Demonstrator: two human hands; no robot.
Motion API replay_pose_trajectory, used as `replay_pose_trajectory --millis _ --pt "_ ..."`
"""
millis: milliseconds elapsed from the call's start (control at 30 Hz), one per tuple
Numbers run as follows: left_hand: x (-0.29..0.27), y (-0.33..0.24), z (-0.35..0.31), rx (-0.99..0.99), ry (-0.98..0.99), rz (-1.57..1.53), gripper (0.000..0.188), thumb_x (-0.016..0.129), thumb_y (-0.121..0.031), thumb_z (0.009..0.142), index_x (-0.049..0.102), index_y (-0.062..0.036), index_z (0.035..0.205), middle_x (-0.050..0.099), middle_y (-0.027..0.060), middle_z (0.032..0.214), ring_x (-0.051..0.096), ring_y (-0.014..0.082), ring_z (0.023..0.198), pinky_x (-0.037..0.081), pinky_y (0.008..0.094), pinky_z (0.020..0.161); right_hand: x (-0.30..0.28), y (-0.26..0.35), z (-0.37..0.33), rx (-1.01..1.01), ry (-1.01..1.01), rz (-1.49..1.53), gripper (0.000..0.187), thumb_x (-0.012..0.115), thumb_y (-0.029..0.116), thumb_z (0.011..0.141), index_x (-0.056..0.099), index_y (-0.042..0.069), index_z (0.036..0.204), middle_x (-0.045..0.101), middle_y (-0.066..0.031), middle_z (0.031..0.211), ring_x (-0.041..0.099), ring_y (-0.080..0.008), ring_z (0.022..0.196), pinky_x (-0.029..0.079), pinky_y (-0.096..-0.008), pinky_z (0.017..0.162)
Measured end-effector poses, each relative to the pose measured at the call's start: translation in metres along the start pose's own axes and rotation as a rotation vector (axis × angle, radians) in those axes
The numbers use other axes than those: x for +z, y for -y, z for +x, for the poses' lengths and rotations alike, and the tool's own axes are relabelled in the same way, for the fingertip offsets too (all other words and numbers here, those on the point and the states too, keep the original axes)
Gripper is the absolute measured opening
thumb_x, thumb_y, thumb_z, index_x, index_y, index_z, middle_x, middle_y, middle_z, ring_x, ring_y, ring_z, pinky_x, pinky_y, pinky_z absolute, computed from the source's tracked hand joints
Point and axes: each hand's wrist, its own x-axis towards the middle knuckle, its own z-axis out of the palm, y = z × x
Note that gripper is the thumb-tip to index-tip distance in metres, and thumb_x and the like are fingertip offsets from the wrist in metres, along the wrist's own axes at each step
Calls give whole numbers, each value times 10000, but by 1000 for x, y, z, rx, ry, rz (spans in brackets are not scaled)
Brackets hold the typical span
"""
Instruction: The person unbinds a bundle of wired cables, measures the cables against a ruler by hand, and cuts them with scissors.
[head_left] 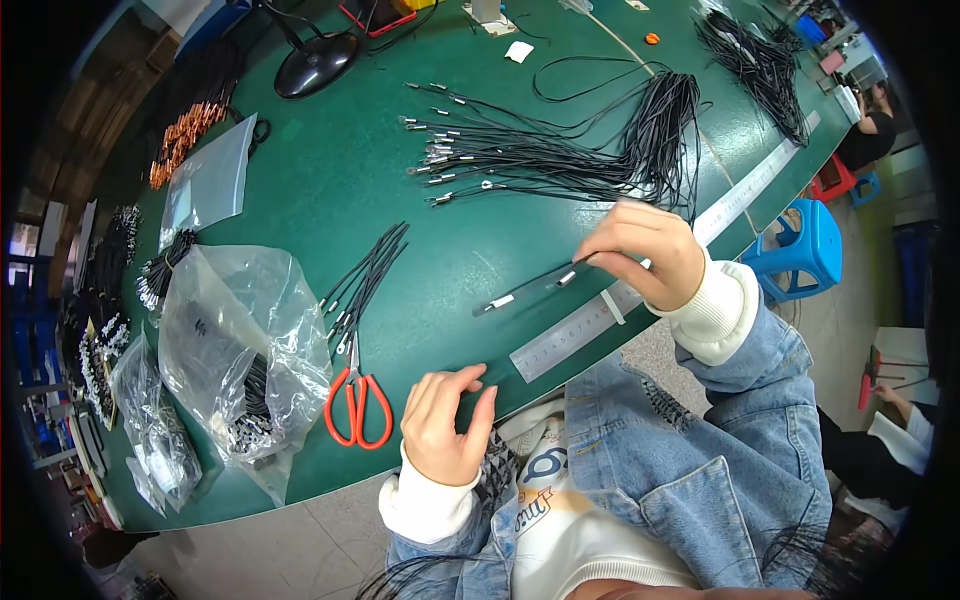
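Head view: numbered grey ruler [575,338].

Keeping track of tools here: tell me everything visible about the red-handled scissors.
The scissors have two red, plastic-looking loop handles and grey, metallic blades. They lie on the green table, handles toward its near edge, blades pointing away, just left of the left hand, which does not touch them. Short black cables overlap the blade end, so whether the blades are fully shut cannot be told.
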Motion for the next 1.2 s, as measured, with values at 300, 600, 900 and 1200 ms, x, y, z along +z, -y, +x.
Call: replay_pose_trajectory --millis 300,600,900,1200 --pt "11 -13 4 -164 -6 -157 443 716 28 686 569 9 1102 634 109 853 580 143 685 436 245 596 -6 -1 -16 158 437 295 127 595 99 844 652 1 903 646 -116 780 639 -232 669 500 -305 585" --pt "27 -10 7 -84 42 -231 118 657 55 759 645 42 876 661 120 767 647 154 639 503 226 586 -4 12 -16 352 505 333 117 588 104 841 654 15 880 644 -102 770 644 -240 657 501 -318 579" --pt "30 -21 7 -318 2 -454 236 646 67 773 612 67 1007 666 114 802 677 179 702 529 239 621 11 16 -22 193 498 231 85 593 62 831 657 15 861 640 -99 752 627 -260 652 489 -330 582" --pt "27 -14 2 -243 182 -472 156 627 78 788 641 65 943 657 124 827 673 167 704 529 238 630 23 26 -19 184 516 168 114 588 156 796 650 69 755 637 -52 715 627 -243 675 493 -342 597"
